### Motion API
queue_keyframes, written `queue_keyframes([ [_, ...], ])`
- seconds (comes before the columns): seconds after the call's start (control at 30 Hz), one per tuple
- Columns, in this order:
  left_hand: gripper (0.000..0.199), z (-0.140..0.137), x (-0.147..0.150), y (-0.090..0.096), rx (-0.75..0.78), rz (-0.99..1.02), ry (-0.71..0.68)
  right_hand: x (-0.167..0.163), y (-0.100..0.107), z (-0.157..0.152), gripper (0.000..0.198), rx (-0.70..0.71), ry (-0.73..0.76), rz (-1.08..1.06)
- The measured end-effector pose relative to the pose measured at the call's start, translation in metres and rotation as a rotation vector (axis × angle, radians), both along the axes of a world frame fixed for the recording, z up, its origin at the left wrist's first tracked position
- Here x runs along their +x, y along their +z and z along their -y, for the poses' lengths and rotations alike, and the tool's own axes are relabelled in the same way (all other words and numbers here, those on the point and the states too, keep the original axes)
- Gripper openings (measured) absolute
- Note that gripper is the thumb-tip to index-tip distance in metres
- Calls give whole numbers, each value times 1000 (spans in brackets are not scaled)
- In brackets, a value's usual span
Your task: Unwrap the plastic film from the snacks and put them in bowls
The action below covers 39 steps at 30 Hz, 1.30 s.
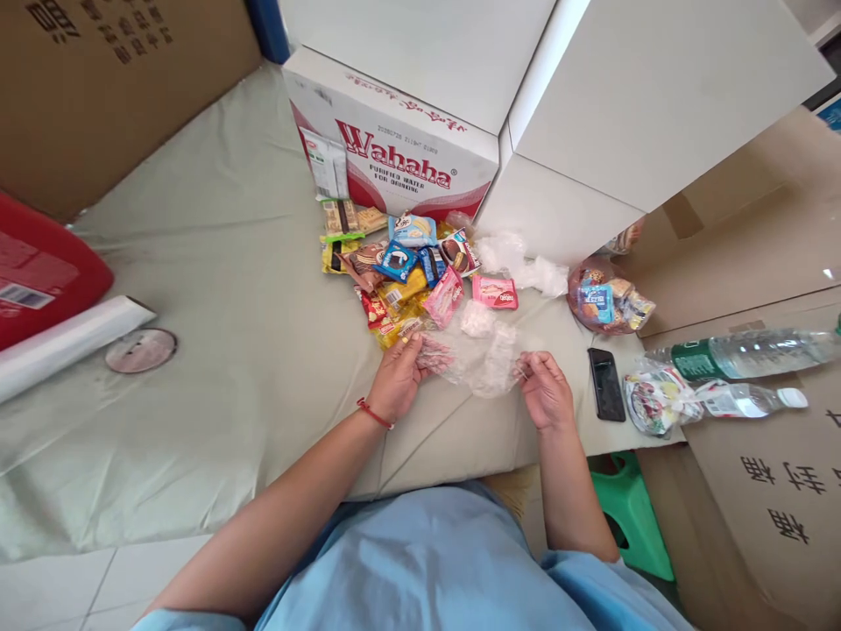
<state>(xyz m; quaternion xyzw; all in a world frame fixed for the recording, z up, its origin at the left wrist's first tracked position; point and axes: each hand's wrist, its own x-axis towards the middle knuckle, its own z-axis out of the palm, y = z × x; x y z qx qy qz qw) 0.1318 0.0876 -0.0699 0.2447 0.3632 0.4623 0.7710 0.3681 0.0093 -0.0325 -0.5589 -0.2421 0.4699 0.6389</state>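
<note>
Stretched between my two hands is a clear plastic bag (490, 364), held just above the cloth-covered table. My left hand (398, 377), with a red string at its wrist, pinches the bag's left side. At the opposite side, my right hand (547, 390) has its fingers closed on the bag's edge. Beyond the bag lies a heap of wrapped snacks (404, 272) in yellow, blue, brown and red packets. A pink packet (496, 292) rests at the heap's right, near crumpled clear bags (519, 261).
Behind the heap stands a white and red water carton (407, 162). To the right are a filled snack bag (608, 298), a phone (605, 384) and water bottles (755, 353). A red container (49, 263) and a white roll (72, 346) lie left. A green stool (631, 508) stands below.
</note>
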Motion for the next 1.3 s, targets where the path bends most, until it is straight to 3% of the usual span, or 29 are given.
queue_keyframes([
  [0.2, 45, -5, -5, -9, -20, -124, 28, 34, 1, 35, 35, -30, -57, -51],
  [0.43, 48, -8, -2, -3, 92, -272, 26, 32, 4, 69, 26, 90, -135, 234],
  [0.5, 53, 1, 0, 8, 231, -490, 92, 17, 8, 79, 21, 117, -74, 386],
  [0.63, 70, 30, -7, 36, 690, -1053, 354, -20, 15, 89, 7, 151, 260, 671],
  [0.7, 55, 45, -13, 48, 791, -1153, 441, -35, 16, 87, 13, 179, 373, 748],
  [0.77, 28, 58, -18, 54, 727, -1108, 286, -46, 13, 83, 16, 186, 429, 813],
  [0.87, 36, 72, -14, 54, 472, -870, -173, -58, 3, 76, 15, 197, 466, 960],
  [0.93, 39, 77, -6, 50, 304, -676, -327, -63, -3, 73, 16, 227, 502, 1084],
  [1.03, 42, 80, 7, 39, 127, -438, -360, -61, -3, 72, 22, 294, 635, 1146],
  [1.1, 38, 78, 11, 31, 71, -382, -334, -53, 3, 72, 23, 318, 686, 1028],
  [1.2, 35, 77, 13, 22, 73, -419, -322, -38, 16, 63, 23, 247, 496, 821],
  [1.3, 37, 77, 14, 20, 137, -471, -341, -32, 21, 43, 35, 160, 367, 835],
])
